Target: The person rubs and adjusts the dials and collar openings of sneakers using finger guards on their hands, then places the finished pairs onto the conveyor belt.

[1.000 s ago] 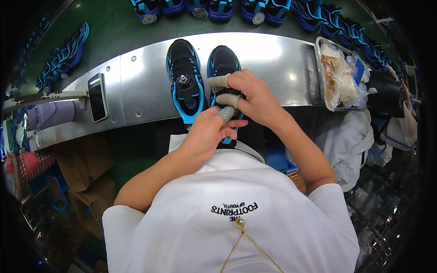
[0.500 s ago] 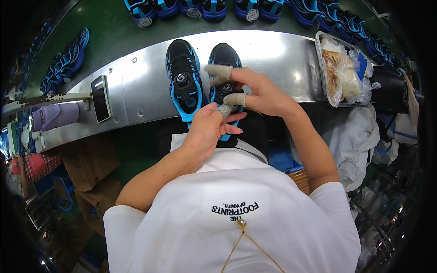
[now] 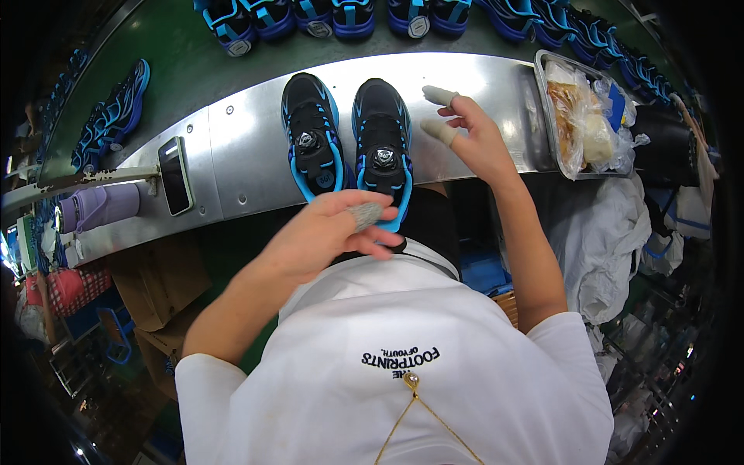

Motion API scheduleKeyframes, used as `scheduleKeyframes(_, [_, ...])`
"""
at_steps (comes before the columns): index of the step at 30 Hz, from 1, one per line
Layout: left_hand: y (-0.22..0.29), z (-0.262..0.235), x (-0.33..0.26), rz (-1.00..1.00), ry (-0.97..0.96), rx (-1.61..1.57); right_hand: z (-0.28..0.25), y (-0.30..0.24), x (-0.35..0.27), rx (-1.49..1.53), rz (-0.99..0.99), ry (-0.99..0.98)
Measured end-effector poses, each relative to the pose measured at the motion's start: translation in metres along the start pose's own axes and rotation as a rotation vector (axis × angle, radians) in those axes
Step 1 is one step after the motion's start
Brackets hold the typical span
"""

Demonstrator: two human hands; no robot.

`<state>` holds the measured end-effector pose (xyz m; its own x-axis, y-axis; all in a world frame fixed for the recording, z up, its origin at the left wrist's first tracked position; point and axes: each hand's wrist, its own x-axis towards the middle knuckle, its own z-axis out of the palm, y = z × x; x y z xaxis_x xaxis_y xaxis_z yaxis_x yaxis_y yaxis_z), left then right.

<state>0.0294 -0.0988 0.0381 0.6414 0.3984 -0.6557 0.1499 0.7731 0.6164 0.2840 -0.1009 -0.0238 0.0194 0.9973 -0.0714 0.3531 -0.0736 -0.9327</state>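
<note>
Two black sneakers with blue trim and round dials on their tongues stand side by side on the metal ledge, toes pointing away from me: the left sneaker [image 3: 306, 108] and the right sneaker [image 3: 380, 116]. My left hand [image 3: 329, 229], a grey finger sleeve on its thumb, is by the right sneaker's heel with fingers apart and holds nothing; whether it touches the heel I cannot tell. To the right of that sneaker, my right hand [image 3: 477, 139] hovers over the ledge, fingers spread and bare of any object. Beige sleeves cover its thumb and index finger.
Several similar sneakers [image 3: 353, 19] line the green surface [image 3: 194, 74] behind the metal ledge [image 3: 248, 147]. A phone [image 3: 175, 176] and a lilac tumbler [image 3: 105, 205] are at left. On the right sits a tray [image 3: 552, 124] of plastic-wrapped items.
My right hand has come off the right sneaker and moved right, its fingers spreading. My left hand has drawn back slightly toward me and left. Both sneakers remain on the ledge.
</note>
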Motion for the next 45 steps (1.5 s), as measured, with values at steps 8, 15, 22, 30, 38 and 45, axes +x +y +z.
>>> scheduleKeyframes(8, [0.050,-0.002,0.051,0.295,0.242,1.540,0.051,-0.006,-0.015,-0.172,-0.229,-0.155])
scheduleKeyframes(15, [0.057,0.002,0.070,0.158,0.171,1.650,0.054,0.003,-0.016,-0.020,-0.230,-0.108])
scheduleKeyframes(22, [0.076,0.009,0.074,-0.032,0.078,1.629,0.066,0.008,-0.016,-0.083,-0.274,-0.021])
scheduleKeyframes(30, [0.062,-0.009,0.073,0.467,-0.008,1.674,0.069,0.019,-0.015,-0.059,-0.271,-0.045])
scheduleKeyframes(38, [0.047,-0.024,0.054,0.615,0.056,1.273,0.033,0.013,-0.011,0.406,-0.020,-0.166])
scheduleKeyframes(45, [0.064,-0.035,0.067,0.534,-0.170,1.305,0.058,0.003,-0.012,0.268,-0.027,-0.102])
